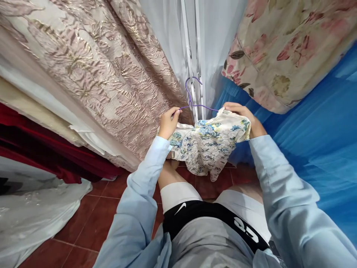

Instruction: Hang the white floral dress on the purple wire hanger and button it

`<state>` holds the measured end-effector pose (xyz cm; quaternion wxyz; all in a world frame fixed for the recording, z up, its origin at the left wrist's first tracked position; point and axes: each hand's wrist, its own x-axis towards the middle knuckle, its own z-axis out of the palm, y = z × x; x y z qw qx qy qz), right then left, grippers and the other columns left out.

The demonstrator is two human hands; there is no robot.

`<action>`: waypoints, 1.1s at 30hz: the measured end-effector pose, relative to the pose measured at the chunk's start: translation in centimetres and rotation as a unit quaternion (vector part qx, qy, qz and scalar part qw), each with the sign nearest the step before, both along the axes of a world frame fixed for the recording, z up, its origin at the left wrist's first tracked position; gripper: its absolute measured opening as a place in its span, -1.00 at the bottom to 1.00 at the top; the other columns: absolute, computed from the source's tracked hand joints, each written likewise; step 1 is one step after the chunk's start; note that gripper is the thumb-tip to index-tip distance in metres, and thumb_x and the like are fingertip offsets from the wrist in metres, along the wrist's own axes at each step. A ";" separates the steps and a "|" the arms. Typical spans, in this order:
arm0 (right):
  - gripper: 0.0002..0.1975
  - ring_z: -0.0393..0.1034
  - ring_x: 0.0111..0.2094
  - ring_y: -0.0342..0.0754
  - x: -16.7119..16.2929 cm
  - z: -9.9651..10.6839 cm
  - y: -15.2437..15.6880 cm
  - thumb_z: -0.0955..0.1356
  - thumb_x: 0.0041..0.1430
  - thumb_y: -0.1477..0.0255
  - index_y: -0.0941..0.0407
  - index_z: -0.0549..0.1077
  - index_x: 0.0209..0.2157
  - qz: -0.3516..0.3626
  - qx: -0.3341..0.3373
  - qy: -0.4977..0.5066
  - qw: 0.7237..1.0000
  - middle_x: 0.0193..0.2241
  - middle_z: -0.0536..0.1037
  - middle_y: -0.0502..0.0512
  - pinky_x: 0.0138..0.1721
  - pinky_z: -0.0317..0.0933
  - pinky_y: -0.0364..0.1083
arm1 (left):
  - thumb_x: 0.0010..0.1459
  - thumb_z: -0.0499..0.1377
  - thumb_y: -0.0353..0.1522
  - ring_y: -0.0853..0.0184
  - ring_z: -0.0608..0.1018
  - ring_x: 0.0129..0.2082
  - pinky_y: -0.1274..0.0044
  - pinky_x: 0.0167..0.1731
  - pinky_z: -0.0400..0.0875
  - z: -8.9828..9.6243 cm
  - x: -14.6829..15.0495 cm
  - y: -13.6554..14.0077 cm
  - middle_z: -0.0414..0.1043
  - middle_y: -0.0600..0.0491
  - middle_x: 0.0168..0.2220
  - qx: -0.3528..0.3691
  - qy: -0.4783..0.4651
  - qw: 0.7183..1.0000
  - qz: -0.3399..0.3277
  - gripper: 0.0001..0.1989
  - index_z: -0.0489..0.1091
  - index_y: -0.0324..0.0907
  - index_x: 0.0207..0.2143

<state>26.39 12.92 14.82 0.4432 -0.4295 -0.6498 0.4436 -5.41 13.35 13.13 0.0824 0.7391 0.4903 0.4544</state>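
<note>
A small white blouse [210, 143] with blue and green flowers hangs in front of me on a thin purple hanger [190, 102]. My left hand [169, 122] is closed in a pinch on the hanger's left arm, beside the blouse's left shoulder. At the other end, my right hand [248, 116] is closed on the blouse's right shoulder, where the fabric lies over the hanger. Cloth hides part of the right fingers. The hanger's hook points up and touches no rail that I can make out.
Pink-gold brocade fabric [111, 74] hangs at the left, with dark red cloth [50, 145] beyond it. Floral fabric [281, 56] and blue tulle [320, 149] hang at the right. White metal bars [199, 48] stand ahead. Sheer white cloth [36, 216] spreads over the red tiled floor [92, 223].
</note>
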 end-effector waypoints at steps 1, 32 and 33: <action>-0.60 0.41 -0.45 -0.02 0.3 0.8 0.2 0.47 -0.03 0.04 0.09 0.43 -0.43 0.017 -0.009 0.010 1.000 -0.46 0.54 0.10 -0.45 0.28 -0.08 | 0.39 0.05 -0.28 0.28 0.55 -0.30 0.47 -0.19 0.41 0.0 0.1 0.1 0.59 0.01 -0.25 0.001 -0.003 1.000 0.000 -0.72 0.54 -0.16 -0.16; -0.56 0.09 -0.48 -0.13 -5.6 4.6 -2.4 0.37 0.32 0.16 0.09 0.30 -0.57 -0.067 0.168 -0.101 0.978 -0.60 0.06 -0.05 -0.38 0.16 -0.10 | 0.43 -0.17 0.04 0.27 0.53 -0.24 0.43 -0.14 0.38 0.6 -3.7 0.7 0.48 -0.04 -0.29 0.090 -0.031 0.982 0.161 -0.46 0.37 -0.16 -0.23; -0.59 0.13 -0.48 -0.13 -6.5 5.0 -4.0 0.36 0.34 0.16 0.11 0.35 -0.52 0.011 0.147 -0.088 0.985 -0.59 0.14 -0.04 -0.37 0.19 -0.11 | 0.43 -0.24 0.07 0.26 0.52 -0.21 0.41 -0.11 0.38 0.1 -3.9 0.6 0.46 -0.06 -0.26 0.104 -0.047 0.977 0.177 -0.41 0.34 -0.16 -0.22</action>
